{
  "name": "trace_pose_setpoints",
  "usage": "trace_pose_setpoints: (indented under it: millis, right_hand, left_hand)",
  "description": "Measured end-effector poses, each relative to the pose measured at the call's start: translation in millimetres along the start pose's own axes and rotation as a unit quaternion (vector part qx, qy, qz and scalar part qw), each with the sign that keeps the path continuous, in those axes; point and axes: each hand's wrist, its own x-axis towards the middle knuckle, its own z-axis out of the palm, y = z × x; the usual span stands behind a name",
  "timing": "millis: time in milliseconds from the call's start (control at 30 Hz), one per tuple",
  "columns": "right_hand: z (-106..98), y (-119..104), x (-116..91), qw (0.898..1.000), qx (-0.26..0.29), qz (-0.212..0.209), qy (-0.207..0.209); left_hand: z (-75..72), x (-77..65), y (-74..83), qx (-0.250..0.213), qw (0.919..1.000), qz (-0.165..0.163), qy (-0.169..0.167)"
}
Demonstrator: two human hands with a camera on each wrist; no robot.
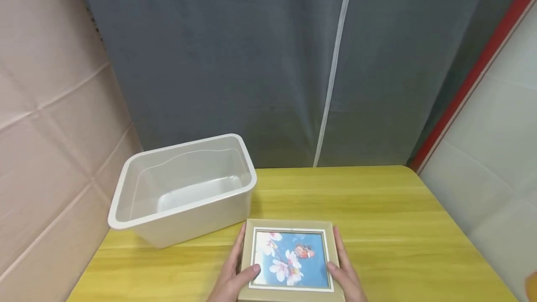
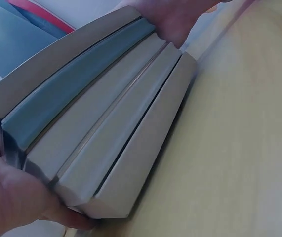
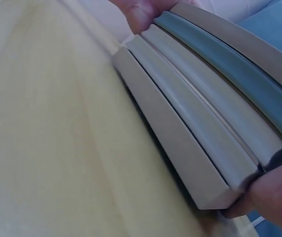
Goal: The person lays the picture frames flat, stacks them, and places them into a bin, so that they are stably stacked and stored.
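Between both hands is a stack of picture frames (image 1: 308, 262). Its top frame shows pink-white blossoms and a butterfly on blue, inside a white inner edge and a beige border. In the left wrist view the edges of several stacked frames (image 2: 106, 113) show, beige, blue-green and pale grey. My left hand (image 1: 231, 279) grips the left side, its thumb on the top picture's edge. My right hand (image 1: 347, 277) grips the right side the same way, thumb on top. The lowest frame (image 3: 170, 128) lies close over the table, a dark shadow along its bottom edge.
A whitish plastic bin (image 1: 184, 218), its inside bare, stands on the yellow wood-grain table (image 1: 335, 195) to the left, beyond the stack. A dark grey curtain (image 1: 218, 59) hangs along the table's back edge. Pale padded panels (image 1: 54, 153) flank both sides.
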Motion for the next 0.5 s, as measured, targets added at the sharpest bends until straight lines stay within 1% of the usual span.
trace_pose_setpoints:
  millis: [33,100,200,267,367,433,500]
  right_hand:
    - [1,-2,1,1.000,0.007,0.004,-0.013]
    - [3,-6,1,0.999,0.023,0.022,-0.035]
    - [7,-13,2,0.997,0.034,0.049,-0.056]
    - [9,-17,2,0.995,0.038,0.062,-0.069]
    - [11,-22,3,0.994,0.030,0.072,-0.073]
    - [12,-25,4,0.994,0.027,0.079,-0.071]
    - [14,-29,5,0.993,0.025,0.092,-0.066]
  left_hand:
    - [-1.4,1.0,1.2,-0.003,1.0000,-0.001,-0.007]
    - [-4.1,3.3,3.1,-0.026,0.9992,-0.008,-0.030]
    - [-7.0,5.4,5.3,-0.059,0.9963,-0.017,-0.061]
    - [-7.8,6.1,7.0,-0.081,0.9936,-0.026,-0.074]
    - [-7.6,5.5,10.7,-0.086,0.9929,-0.032,-0.076]
    - [-7.2,4.1,14.2,-0.078,0.9940,-0.040,-0.066]
    - [-7.0,2.4,17.5,-0.060,0.9957,-0.044,-0.054]
